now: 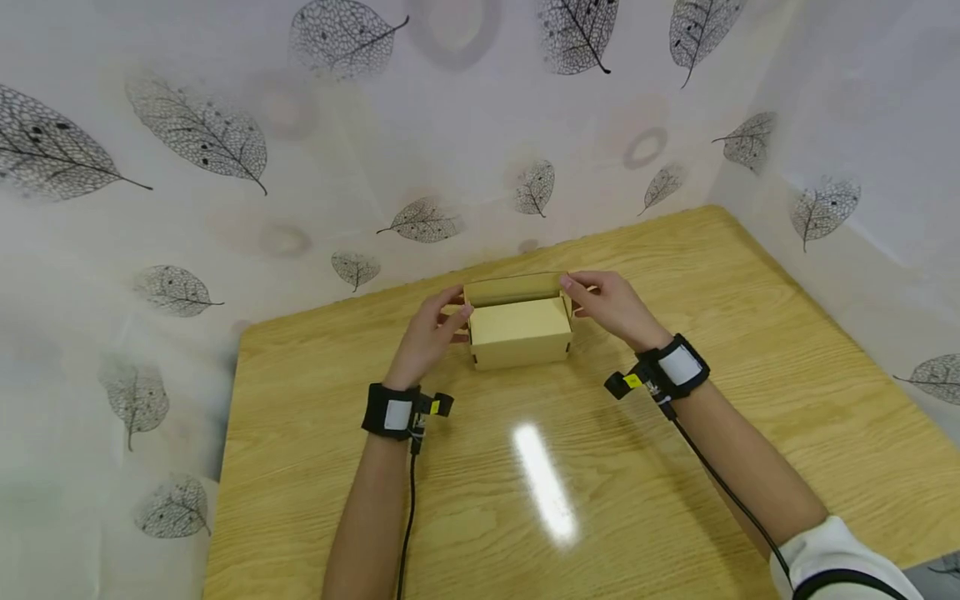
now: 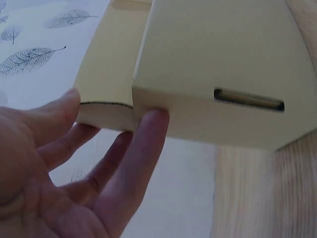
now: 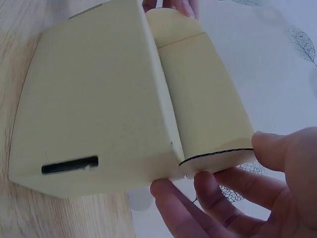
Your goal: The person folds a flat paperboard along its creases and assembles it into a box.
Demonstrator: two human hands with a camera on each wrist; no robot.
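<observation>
A small pale-yellow cardboard box [image 1: 521, 333] stands on the table, with a flap [image 1: 517, 289] raised along its far edge. At the box's left end, my left hand [image 1: 427, 337] holds the flap's corner. In the left wrist view the left thumb is at the flap's edge, and a fingertip touches the box's side wall below a slot [image 2: 249, 99]. My right hand [image 1: 611, 308] grips the opposite corner of the flap. The right wrist view shows its thumb on the flap's edge [image 3: 218, 152] and its other fingers against the end of the box. The box's inside is hidden.
The wood-grain table [image 1: 480, 500] reaches back to a pale leaf-patterned cloth [image 1: 450, 150] hanging behind it. Black bands with small cameras sit on both wrists, and a cable [image 1: 408, 517] runs along each forearm. A light reflection shines on the tabletop.
</observation>
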